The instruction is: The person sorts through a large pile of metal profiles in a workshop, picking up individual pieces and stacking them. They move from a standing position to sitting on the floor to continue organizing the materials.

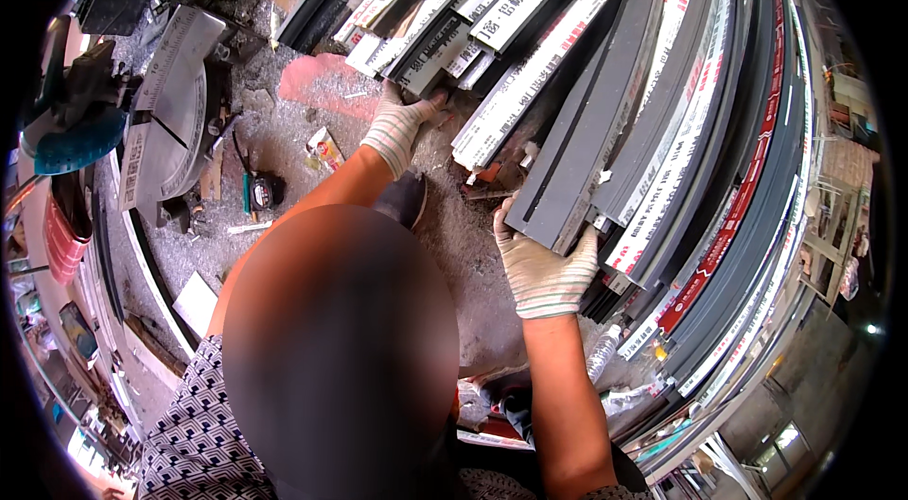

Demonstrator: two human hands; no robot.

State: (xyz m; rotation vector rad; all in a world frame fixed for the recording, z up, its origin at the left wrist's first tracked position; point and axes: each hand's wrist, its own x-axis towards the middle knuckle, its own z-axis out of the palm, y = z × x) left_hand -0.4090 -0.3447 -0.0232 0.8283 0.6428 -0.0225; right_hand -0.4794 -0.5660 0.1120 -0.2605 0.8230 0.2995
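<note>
Both my hands wear white knitted gloves with striped cuffs. My right hand (549,268) grips the near end of a wide grey metal profile (579,155), fingers on its left edge and thumb on its right. Farther off to the left, my left hand (395,126) is closed at the end of a dark profile (430,60); some of its fingers are hidden beneath. Between the hands, a profile wrapped in white printed film (539,55) ends without either hand touching it. These lengths belong to a large stack that fans away from me.
At left is a miter saw with a silver scale plate (175,60) and a teal part (80,148). A tape measure (265,191) and a green-handled tool (248,192) lie on the littered floor. A plastic bottle (602,353) rests by my right forearm. Red-wrapped profiles (724,240) lie farther right.
</note>
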